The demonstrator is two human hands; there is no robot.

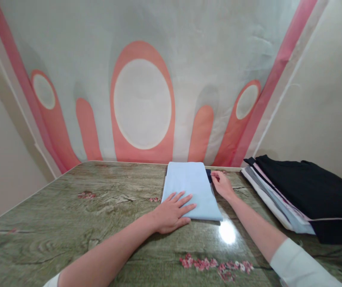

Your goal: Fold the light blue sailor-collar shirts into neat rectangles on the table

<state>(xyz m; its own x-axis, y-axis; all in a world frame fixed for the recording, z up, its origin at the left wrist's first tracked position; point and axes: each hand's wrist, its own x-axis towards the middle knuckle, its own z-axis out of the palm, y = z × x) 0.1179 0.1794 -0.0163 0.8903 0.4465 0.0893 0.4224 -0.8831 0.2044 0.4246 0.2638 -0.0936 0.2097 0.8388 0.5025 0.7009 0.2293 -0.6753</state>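
Observation:
A light blue folded cloth (pixel 185 183), which looks like a garment, lies flat near the far edge of the table. My left hand (pixel 172 213) rests on its lower left part, fingers spread and pressed flat. Dark fabric (pixel 209 175) peeks out from under the blue cloth at its upper right side. There my right hand (pixel 221 184) has its fingertips pinched together at the edge of that dark fabric. What exactly sits between those fingertips is too small to see fully.
On the right side of the table (pixel 54 223) lies a stack of folded clothes (pixel 281 199) with a black garment (pixel 317 187) on top. A wall with a pink and white printed covering (pixel 142 103) rises behind the table's far edge.

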